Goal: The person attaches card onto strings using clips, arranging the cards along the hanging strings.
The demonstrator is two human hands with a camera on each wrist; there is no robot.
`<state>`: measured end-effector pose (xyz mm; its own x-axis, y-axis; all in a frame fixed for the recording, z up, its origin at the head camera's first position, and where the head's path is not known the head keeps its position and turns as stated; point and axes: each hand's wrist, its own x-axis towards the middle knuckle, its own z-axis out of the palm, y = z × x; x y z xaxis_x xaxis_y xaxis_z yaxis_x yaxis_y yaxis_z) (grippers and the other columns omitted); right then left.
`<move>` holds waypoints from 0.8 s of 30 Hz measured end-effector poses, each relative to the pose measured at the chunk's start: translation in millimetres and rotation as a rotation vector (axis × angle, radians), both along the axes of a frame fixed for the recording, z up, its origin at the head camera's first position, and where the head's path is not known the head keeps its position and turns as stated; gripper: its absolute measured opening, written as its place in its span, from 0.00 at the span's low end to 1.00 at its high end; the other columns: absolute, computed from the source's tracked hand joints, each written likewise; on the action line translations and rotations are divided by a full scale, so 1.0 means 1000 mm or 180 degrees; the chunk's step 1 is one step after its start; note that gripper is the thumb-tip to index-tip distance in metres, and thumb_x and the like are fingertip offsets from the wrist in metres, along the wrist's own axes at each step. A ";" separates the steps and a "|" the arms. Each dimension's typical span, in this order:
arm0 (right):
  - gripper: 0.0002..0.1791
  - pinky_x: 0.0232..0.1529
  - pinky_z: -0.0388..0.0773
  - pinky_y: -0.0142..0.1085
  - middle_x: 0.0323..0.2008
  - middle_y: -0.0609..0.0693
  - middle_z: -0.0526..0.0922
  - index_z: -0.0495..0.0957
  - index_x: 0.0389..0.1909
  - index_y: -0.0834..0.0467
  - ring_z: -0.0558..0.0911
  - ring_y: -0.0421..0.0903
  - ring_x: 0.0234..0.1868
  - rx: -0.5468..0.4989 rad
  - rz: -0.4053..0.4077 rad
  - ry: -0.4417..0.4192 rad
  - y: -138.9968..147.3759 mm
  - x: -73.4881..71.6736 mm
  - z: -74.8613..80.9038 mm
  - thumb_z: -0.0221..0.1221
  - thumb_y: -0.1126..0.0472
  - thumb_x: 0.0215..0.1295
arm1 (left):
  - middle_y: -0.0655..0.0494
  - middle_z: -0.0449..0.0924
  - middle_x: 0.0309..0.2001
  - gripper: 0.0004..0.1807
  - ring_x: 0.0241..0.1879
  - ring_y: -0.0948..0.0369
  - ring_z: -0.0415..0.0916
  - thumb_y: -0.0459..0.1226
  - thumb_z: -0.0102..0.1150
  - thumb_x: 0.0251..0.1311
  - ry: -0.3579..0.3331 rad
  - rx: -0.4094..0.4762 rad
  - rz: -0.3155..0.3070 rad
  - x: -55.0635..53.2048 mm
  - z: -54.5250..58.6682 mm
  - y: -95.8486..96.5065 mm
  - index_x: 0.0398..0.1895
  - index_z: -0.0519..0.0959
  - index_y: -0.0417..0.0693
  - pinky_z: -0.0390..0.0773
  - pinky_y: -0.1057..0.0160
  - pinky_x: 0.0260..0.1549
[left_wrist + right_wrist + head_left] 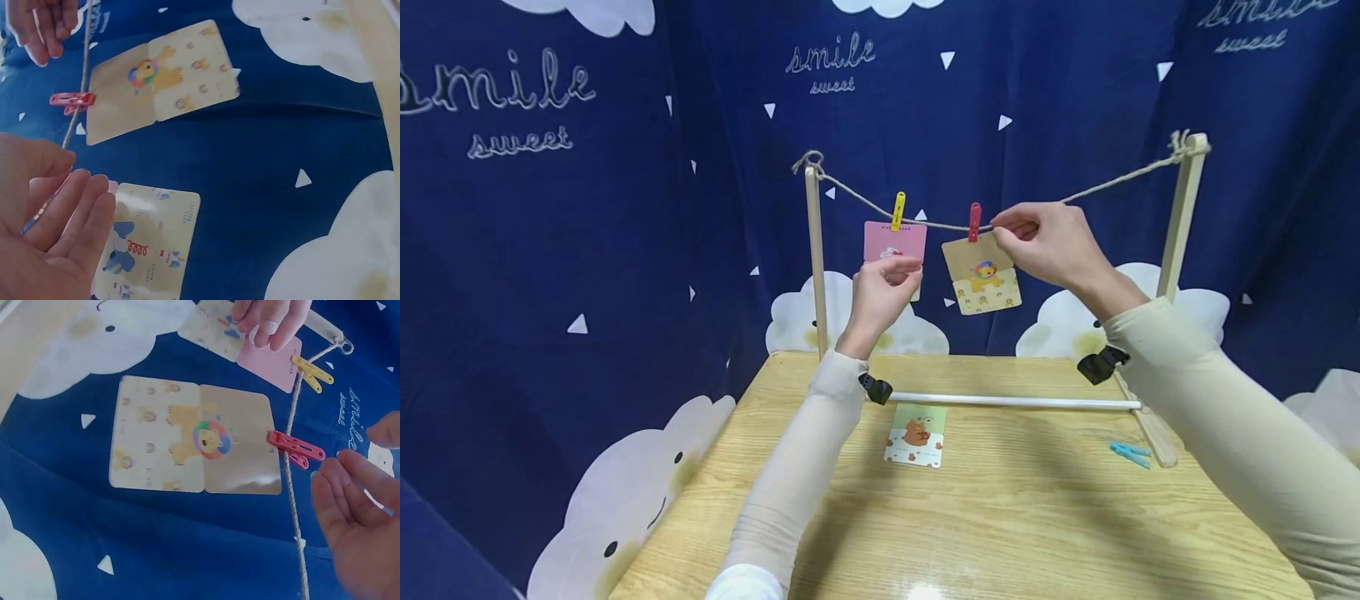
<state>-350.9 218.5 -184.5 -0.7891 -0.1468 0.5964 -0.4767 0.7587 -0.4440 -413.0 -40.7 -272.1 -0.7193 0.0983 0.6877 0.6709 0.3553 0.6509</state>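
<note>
Above the worktop (1037, 533) and near the strung cord (1123, 177), my right hand (1048, 242) and left hand (883, 296) are hovering half open, fingers loosely bent, gripping nothing. The lion card (982, 279) is hanging between them, just left of my nearer right hand, its long axis running down from the cord, its lower end leaning to my right and the lion's head pointing cordward. At its top edge the red peg (974, 222) is clamping it, just beside my right fingertips.
</note>
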 end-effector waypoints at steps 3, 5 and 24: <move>0.22 0.46 0.77 0.40 0.44 0.51 0.89 0.86 0.54 0.54 0.84 0.46 0.42 -0.0038 -0.0043 -0.0046 0.005 0.006 -0.010 0.55 0.45 0.73 | 0.57 0.90 0.45 0.12 0.40 0.63 0.88 0.38 0.68 0.64 -0.0067 -0.0041 -0.0084 0.003 -0.007 -0.003 0.50 0.89 0.50 0.85 0.64 0.42; 0.21 0.45 0.77 0.39 0.43 0.50 0.89 0.86 0.53 0.53 0.84 0.46 0.42 -0.0087 -0.0070 -0.0052 0.009 0.009 -0.017 0.56 0.45 0.73 | 0.56 0.90 0.46 0.13 0.41 0.62 0.87 0.37 0.68 0.64 -0.0125 -0.0022 -0.0177 0.006 -0.013 -0.005 0.51 0.89 0.49 0.85 0.63 0.43; 0.16 0.38 0.74 0.25 0.43 0.50 0.90 0.87 0.53 0.53 0.85 0.46 0.41 -0.0205 -0.0092 -0.0276 0.045 0.044 -0.118 0.59 0.51 0.73 | 0.49 0.88 0.52 0.14 0.53 0.49 0.83 0.36 0.68 0.65 -0.0625 -0.0408 -0.0406 0.018 -0.098 -0.024 0.54 0.87 0.48 0.79 0.45 0.57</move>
<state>-306.4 263.0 -302.3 -0.8415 -0.0868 0.5333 -0.4128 0.7401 -0.5309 -394.5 -65.2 -370.5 -0.8139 0.2741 0.5122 0.5808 0.3639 0.7282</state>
